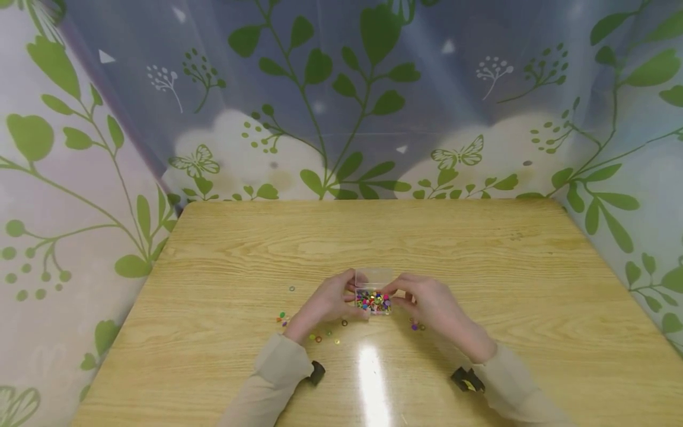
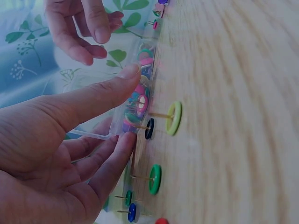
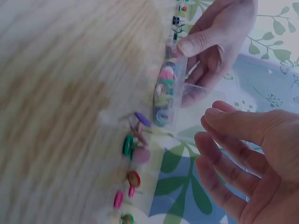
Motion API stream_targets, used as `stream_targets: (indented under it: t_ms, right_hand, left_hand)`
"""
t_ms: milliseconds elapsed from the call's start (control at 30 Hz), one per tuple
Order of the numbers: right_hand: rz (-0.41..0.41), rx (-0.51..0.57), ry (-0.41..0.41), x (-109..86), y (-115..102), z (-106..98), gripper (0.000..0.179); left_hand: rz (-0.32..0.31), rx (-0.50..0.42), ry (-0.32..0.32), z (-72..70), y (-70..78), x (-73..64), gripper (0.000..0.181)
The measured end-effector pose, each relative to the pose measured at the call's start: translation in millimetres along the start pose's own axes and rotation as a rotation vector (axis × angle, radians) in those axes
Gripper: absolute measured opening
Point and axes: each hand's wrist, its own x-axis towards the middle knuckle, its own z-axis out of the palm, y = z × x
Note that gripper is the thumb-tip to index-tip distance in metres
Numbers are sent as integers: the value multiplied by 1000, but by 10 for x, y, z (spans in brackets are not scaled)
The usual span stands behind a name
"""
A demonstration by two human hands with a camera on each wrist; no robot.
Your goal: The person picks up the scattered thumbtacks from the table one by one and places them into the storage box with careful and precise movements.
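A small clear plastic box [image 1: 373, 303] full of colourful thumbtacks stands on the table, its transparent lid [image 1: 374, 276] raised at the back. My left hand [image 1: 332, 298] grips the box's left end, thumb along the near side and fingers behind it. At the box's right end hovers my right hand [image 1: 434, 301]. In the right wrist view its fingers are loosely bent, apart from the thumb, with nothing visible between them. Loose thumbtacks lie around: a yellow-green thumbtack [image 2: 174, 118] and a green thumbtack [image 2: 155, 179] near the left hand, a purple thumbtack [image 3: 142, 119] near the right.
The wood-grain table [image 1: 453, 237] meets a leaf-patterned curtain [image 1: 341, 118] at its back edge. More loose thumbtacks [image 1: 318, 339] are scattered left of and in front of the box. Black wrist mounts [image 1: 317, 372] sit at both sleeves.
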Motion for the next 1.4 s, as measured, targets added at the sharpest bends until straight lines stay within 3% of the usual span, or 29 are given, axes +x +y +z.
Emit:
stream_targets:
  t_ms: [200,367,667,1000,1133,1400]
  right_hand:
    - [-6,-58,51,-75,83,-136,24]
    - [44,-110,58,-169,188,-297,21]
    - [179,-149,-78,-413,306,-484,14]
    - [270,-40,-253,-638,368,-507,17]
    - [285,-17,-284,-679,385,-477,19]
    - [283,-22,-262,-695,416,-460,20]
  left_hand:
    - [-2,1,-1,2,-4,-3,64]
    - [-1,10,-2,2,-4,-5,64]
    - [-7,20,5,2,1,-9,67]
    - [-11,31,8,3,18,-17,67]
    - [-8,27,8,1,16,-18,67]
    - [8,19,0,5,10,-17,66]
